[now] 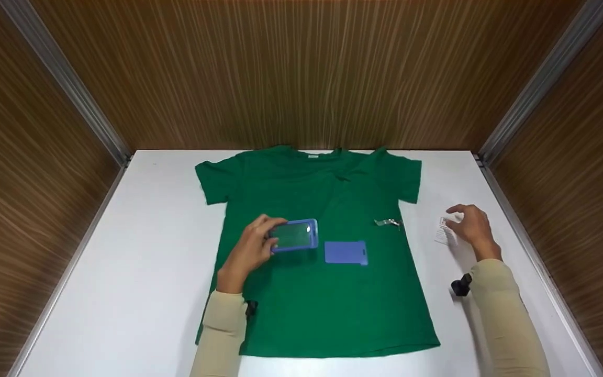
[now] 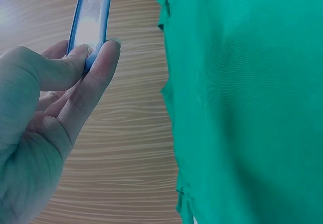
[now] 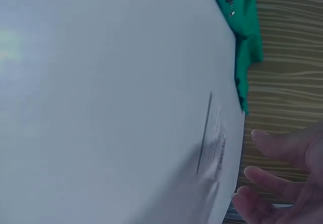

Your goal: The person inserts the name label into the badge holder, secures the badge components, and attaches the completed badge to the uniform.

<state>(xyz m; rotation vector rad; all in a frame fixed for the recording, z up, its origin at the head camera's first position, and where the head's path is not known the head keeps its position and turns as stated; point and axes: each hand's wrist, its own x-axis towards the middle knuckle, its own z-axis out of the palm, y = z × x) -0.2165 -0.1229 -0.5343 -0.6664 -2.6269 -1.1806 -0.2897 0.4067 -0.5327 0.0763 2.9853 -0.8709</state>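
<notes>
My left hand (image 1: 249,248) pinches a blue-framed badge holder (image 1: 296,235) by its near end, raised over a green T-shirt (image 1: 306,309). In the left wrist view the holder (image 2: 90,24) sits between thumb and fingers, its clear window catching light. Over the table at the right, my right hand (image 1: 473,229) hovers with thumb and fingers parted. Just beneath it lies a white printed card (image 1: 443,236). From the right wrist, the card (image 3: 211,138) appears apart from the fingertips (image 3: 252,171). A flat blue-violet panel (image 1: 345,252) with a small slot rests on the shirt.
A shiny metal clip (image 1: 388,222) lies at the shirt's right edge. The shirt is spread across the white table (image 1: 108,272), its collar toward the back. Wood-grain walls (image 1: 301,73) enclose the table at the back and both sides.
</notes>
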